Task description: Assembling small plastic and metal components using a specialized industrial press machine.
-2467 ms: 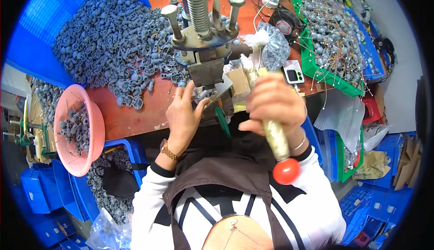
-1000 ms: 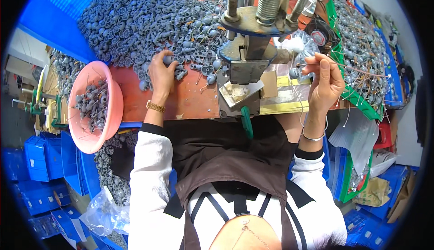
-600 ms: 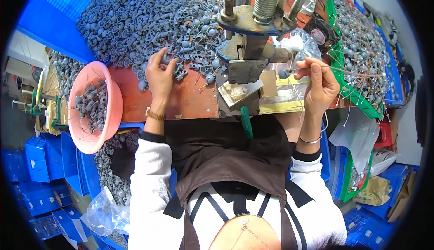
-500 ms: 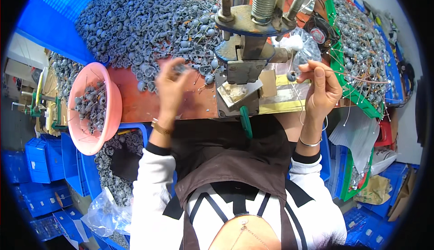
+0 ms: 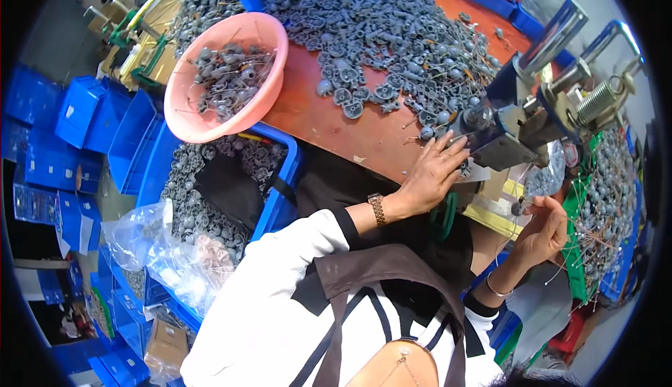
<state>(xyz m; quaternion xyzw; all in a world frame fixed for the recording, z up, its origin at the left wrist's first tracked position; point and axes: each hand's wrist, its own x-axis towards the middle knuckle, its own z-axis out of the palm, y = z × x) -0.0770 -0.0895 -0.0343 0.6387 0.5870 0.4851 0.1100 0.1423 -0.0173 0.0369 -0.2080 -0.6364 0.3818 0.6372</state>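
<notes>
My left hand (image 5: 432, 178) is at the foot of the bench press (image 5: 507, 135), back of the hand up and fingers reaching toward the tooling. Between its thumb and index finger a small grey plastic part (image 5: 463, 168) shows, partly hidden by the fingers. To the right of the press, my right hand (image 5: 544, 233) is closed in a pinch. At its fingertips sits a dark round grey part (image 5: 517, 208) with a thin pale wire hanging down. The press's die is mostly hidden behind its head and my left hand.
A heap of grey plastic parts (image 5: 378, 30) covers the red tabletop (image 5: 315, 114). A pink basin (image 5: 276, 79) of wired parts stands left, above a blue crate (image 5: 290, 177) of parts. Wired pieces fill a green-edged tray (image 5: 575, 247) at right. Blue bins (image 5: 87, 114) stack far left.
My left hand has come from beside the parts heap to the press foot. My right hand keeps its pinch. The view has swung left, shifting the press and bench rightward in the picture.
</notes>
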